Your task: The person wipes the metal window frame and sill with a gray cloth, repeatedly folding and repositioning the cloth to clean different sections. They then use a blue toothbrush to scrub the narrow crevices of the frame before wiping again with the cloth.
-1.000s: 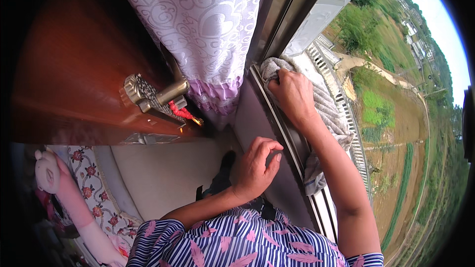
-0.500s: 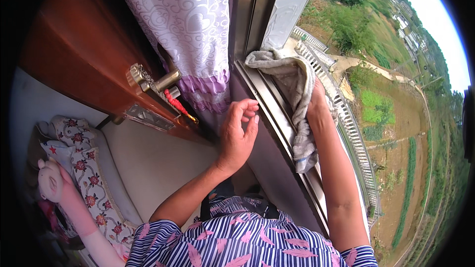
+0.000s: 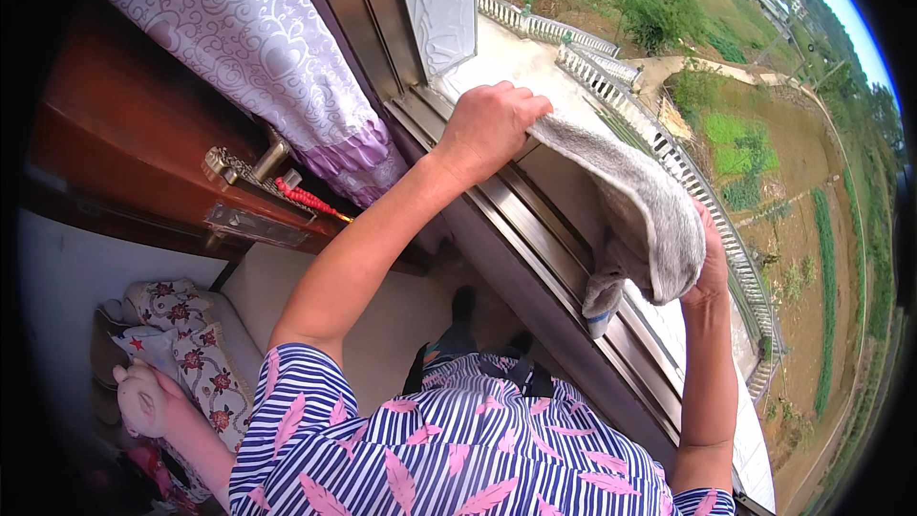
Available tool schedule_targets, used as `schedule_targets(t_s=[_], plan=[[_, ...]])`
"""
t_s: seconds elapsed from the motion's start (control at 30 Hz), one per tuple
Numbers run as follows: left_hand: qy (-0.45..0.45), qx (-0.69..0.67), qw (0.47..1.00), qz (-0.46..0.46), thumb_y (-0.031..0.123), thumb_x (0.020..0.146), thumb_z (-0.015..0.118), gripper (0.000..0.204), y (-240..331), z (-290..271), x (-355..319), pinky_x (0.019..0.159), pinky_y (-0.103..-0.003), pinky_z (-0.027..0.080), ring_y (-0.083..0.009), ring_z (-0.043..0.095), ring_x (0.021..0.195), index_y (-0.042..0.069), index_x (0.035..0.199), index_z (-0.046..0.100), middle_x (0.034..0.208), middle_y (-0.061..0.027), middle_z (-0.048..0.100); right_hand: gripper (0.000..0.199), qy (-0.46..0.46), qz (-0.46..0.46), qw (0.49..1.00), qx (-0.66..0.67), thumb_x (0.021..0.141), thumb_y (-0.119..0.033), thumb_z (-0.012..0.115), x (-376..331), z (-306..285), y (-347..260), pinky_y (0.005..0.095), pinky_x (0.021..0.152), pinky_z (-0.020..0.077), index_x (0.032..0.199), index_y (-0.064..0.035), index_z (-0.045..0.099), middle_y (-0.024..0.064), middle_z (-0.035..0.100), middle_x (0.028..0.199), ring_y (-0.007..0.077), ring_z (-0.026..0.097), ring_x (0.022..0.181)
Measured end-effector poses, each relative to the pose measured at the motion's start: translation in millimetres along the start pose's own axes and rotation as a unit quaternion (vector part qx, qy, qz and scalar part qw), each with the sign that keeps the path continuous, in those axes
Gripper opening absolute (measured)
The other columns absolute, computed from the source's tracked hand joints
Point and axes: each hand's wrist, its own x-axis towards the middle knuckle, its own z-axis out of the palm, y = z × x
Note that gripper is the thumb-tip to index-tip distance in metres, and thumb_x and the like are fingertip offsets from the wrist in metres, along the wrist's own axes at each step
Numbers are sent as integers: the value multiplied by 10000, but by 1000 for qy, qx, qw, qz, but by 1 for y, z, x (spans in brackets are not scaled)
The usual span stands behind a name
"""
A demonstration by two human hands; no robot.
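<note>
A grey cloth [image 3: 642, 203] is stretched between my two hands above the metal window track [image 3: 535, 229]. My left hand [image 3: 489, 126] grips one end of it near the window frame. My right hand [image 3: 709, 263] holds the other end, mostly hidden behind the hanging fold of cloth. The cloth sags over the sill, its lower corner dangling near the track.
A lilac patterned curtain [image 3: 258, 48] hangs left of the window frame [image 3: 368, 10]. A brown wooden door [image 3: 124, 134] with a brass handle [image 3: 250, 170] and red beads stands at left. Floral cushions [image 3: 181, 344] lie below. Outside are a balustrade [image 3: 592, 62] and fields.
My left hand rose from beside the sill and took hold of the cloth's far end. The cloth is lifted off the track and spread between both hands; the view tilted up.
</note>
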Motion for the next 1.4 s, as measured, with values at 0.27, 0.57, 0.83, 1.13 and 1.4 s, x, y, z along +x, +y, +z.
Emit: schedule_targets(t_s=[0.27, 0.57, 0.83, 1.13, 1.4], plan=[[-47, -70, 995, 46, -87, 728, 565, 332, 2, -10, -4, 717, -342, 510, -249, 629, 828, 136, 925, 711, 851, -41, 612, 173, -19, 29, 803, -595, 773, 2, 648, -62, 35, 29, 327, 533, 467, 933, -44, 600, 29, 562, 801, 159, 542, 555], [-172, -135, 976, -12, 22, 755, 641, 317, -46, -36, -34, 916, -391, 456, -298, 591, 1011, 73, 1067, 641, 1019, -93, 638, 88, -113, -74, 528, -839, 764, -101, 601, -7, 70, 60, 404, 584, 515, 794, -31, 557, 128, 563, 824, 289, 643, 746], [-9, -265, 949, -173, 66, 872, 634, 133, -52, -56, -48, 727, -259, 470, -137, 592, 800, 29, 993, 676, 947, -49, 652, 108, -145, -40, 560, -814, 760, -101, 591, 55, 84, 73, 479, 627, 500, 805, -7, 562, 188, 601, 802, 383, 627, 676], [44, -273, 957, -91, -20, 808, 667, 140, -24, -46, -91, 752, -305, 499, -227, 635, 866, 42, 933, 676, 917, -67, 660, 156, -225, 68, 534, -812, 730, -84, 628, 36, 73, 39, 450, 581, 491, 843, -39, 530, 132, 580, 808, 356, 626, 685], [-128, -204, 970, 45, 130, 740, 722, 135, 5, -13, -56, 784, -354, 471, -239, 551, 884, 88, 825, 627, 873, -41, 567, 230, -132, -80, 539, -828, 775, -165, 672, -25, 55, 46, 353, 599, 517, 967, -76, 583, 68, 597, 910, 237, 635, 798]])
